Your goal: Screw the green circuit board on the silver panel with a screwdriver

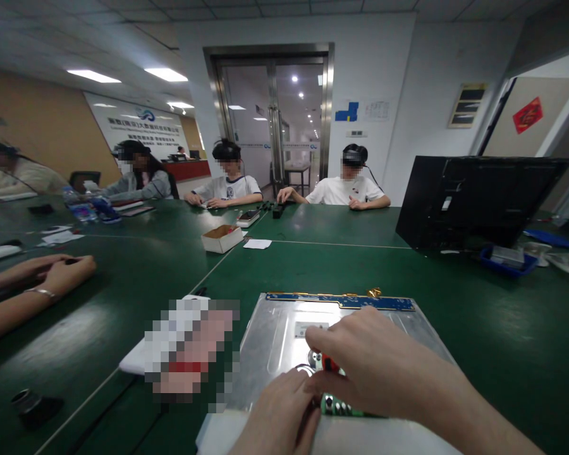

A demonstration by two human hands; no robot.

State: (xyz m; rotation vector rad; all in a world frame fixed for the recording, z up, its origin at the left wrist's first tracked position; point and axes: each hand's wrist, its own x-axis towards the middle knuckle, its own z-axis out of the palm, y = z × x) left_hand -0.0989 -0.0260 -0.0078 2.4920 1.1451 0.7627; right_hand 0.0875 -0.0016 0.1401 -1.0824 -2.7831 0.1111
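Observation:
A silver metal panel (258, 354), seemingly the back of a flat screen, lies in front of me. Along its far edge runs a narrow blue circuit board (332, 301). Nearer to me, a green circuit board (344, 407) shows partly beneath my hands. My right hand (374, 366) is closed around a red tool handle (330, 363) above that board; the tool's tip is hidden. Close beside it, my left hand (282, 404) has its fingers bent together at the green board's left side. Whatever those fingers grip is hidden.
Left of the panel lie a white object (140, 357) and blurred-out items. A small box (222, 239) and white paper (257, 244) sit farther off. At right stand a black monitor (474, 202) and blue tray (507, 260). A co-worker's hands (69, 275) rest at left; several people sit opposite.

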